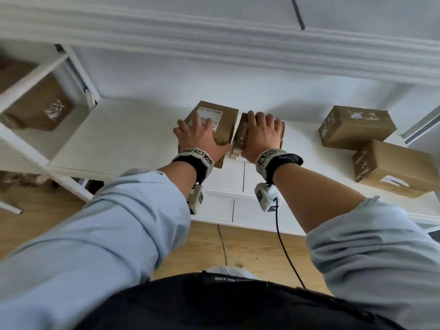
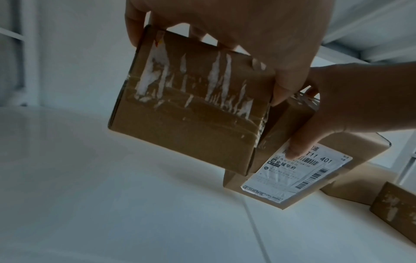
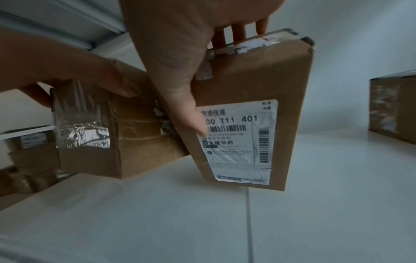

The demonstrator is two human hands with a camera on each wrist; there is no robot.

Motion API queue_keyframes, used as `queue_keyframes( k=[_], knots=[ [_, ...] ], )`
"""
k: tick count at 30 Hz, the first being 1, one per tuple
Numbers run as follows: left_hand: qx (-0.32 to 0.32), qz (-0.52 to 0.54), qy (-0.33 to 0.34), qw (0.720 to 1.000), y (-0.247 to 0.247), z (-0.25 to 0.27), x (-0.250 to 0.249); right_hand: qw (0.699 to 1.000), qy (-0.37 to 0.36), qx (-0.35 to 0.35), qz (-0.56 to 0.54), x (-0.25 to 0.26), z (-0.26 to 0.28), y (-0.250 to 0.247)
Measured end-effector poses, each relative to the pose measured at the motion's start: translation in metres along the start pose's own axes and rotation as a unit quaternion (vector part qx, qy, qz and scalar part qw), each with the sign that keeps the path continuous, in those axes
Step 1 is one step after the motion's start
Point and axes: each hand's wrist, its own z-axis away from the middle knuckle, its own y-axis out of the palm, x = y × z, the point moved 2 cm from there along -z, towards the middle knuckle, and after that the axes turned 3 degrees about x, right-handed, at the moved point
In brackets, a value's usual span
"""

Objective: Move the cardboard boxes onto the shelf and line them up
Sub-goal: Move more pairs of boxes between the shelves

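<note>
Both hands up on the white shelf (image 1: 123,129): left hand (image 1: 202,139) fingers curl round a taped box (image 2: 186,99), right hand (image 1: 262,136) grips the labelled box (image 3: 252,113) just beside it, boxes touching.

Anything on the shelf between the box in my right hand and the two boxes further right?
Nothing: head view shows bare white shelf between the held box and those two boxes.

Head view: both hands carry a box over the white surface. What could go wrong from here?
1. The left hand and right hand each grip a tilted box one-handed from above; either could slip.
2. The left box and labelled box touch, so setting one down may knock the other askew.
3. The skewed box near the front edge could be nudged off.
</note>
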Motion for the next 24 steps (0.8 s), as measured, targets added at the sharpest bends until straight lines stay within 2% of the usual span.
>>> queue_keyframes(
  k=[5,12,20,24],
  knots=[
    [-0.002,-0.007,-0.024,1.0,-0.01,0.037,0.1,0.999,-0.034,0.0,-0.013,0.104,0.027,-0.009],
    [0.045,-0.02,-0.098,0.994,-0.015,0.084,0.218,0.996,-0.087,0.01,-0.031,0.226,0.062,-0.009],
    [0.112,-0.012,-0.223,0.968,-0.011,0.121,0.344,0.977,-0.2,0.066,-0.03,0.368,0.065,-0.006],
    [0.119,-0.009,-0.29,0.95,-0.011,0.133,0.407,0.961,-0.261,0.09,-0.023,0.443,0.062,0.003]
  ],
)
